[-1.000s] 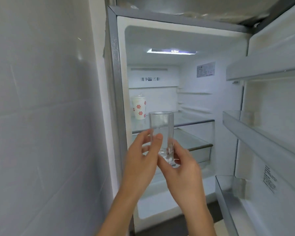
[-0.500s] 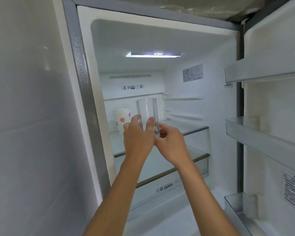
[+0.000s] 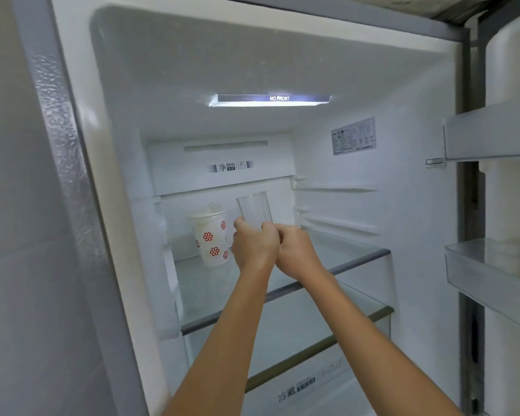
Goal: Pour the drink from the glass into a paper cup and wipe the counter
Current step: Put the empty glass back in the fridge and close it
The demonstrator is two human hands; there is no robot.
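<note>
Both hands reach into an open fridge, over the front half of the upper glass shelf. The glass is held upright above that shelf, clear of it, just right of the paper cup.

Left hand: fingers wrapped around the lower part of the glass, thumb visible on its near side. Gripping the glass.
Right hand: pressed against the left hand at the base of the glass; its fingers are hidden behind the left hand. Appears to support or grip the base, but the exact contact cannot be told.

Paper cup: white with red flower marks, lidded, standing near the back left corner of the upper shelf, close to the left hand but apart from it.

Contents of the glass: the visible upper part looks empty; the lower part is covered by the hands, so the liquid level cannot be told.

Handling judgement:
- Glass is rigid, thin-walled, fragile; smooth sides likely slippery, more so if cold or damp.
- Light if empty, bottom-heavy from the thick base.
- Best hold: around the lower half of the wall, a second hand under the base, as now.
- Shelf is glass too, so set down gently and well back from the front edge.
- Paper cup is light, soft-walled; squeeze lightly, mid-body, below the lid.
</note>
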